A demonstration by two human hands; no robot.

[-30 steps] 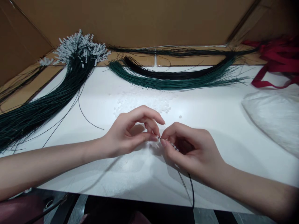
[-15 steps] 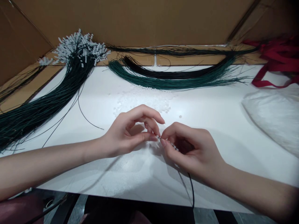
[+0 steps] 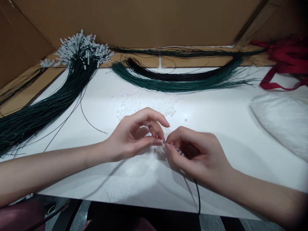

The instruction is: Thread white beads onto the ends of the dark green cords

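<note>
Low over the white table, my two hands meet fingertip to fingertip. My left hand [image 3: 137, 136] pinches a tiny white bead [image 3: 163, 141] between thumb and a finger, its index finger lifted away. Thumb and index finger of my right hand [image 3: 194, 146] are closed on a dark wire [image 3: 197, 195], whose tip is at the bead. Several small white beads [image 3: 180, 152] sit on the wire, partly hidden by my right thumb. The wire's lower end hangs past the table's front edge. Beyond my hands lies a spread of loose white beads [image 3: 146, 102].
A thick bundle of beaded green wires [image 3: 69, 83] lies at left. Bare green wires [image 3: 168, 86] and black wires [image 3: 168, 77] curve across the back, before a cardboard wall [image 3: 144, 24]. Red ribbon [image 3: 284, 73] and a clear plastic bag [image 3: 286, 115] lie at right.
Both hands stay almost in place. The wire tip showing between the fingertips looks slightly shorter, and the wire's hanging part has shifted a little.
</note>
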